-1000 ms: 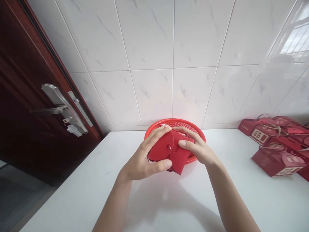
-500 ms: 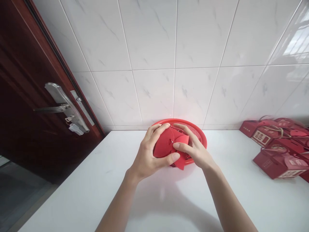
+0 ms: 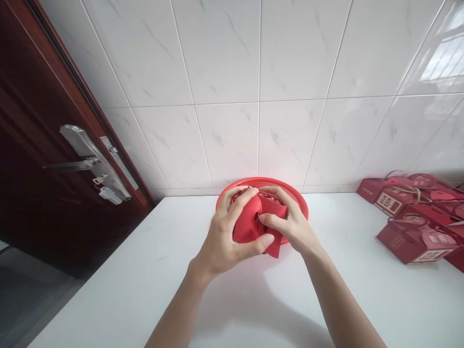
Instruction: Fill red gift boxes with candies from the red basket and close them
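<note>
Between my two hands is a red paper gift box (image 3: 248,223) with curved flaps, held up in front of a red plastic basket (image 3: 303,203). My left hand (image 3: 221,232) wraps the box's left side, thumb along the lower edge and fingers over the top. My right hand (image 3: 295,224) grips the right side, its thumb pressed near the slot where the flaps meet. A dark gap shows at that slot, and one flap hangs below my right thumb. Red twisted cord and small colourful items show in the basket behind the box.
Several folded red boxes with handles (image 3: 416,240) stand at the right on the white table (image 3: 152,280). Behind the table rises a tiled wall (image 3: 228,145). A dark red door (image 3: 32,203) with a metal handle and keys is at the left.
The flaps on the box have shifted, and the gap at the middle looks wider. Both hands keep their hold. The whole view has moved slightly.
</note>
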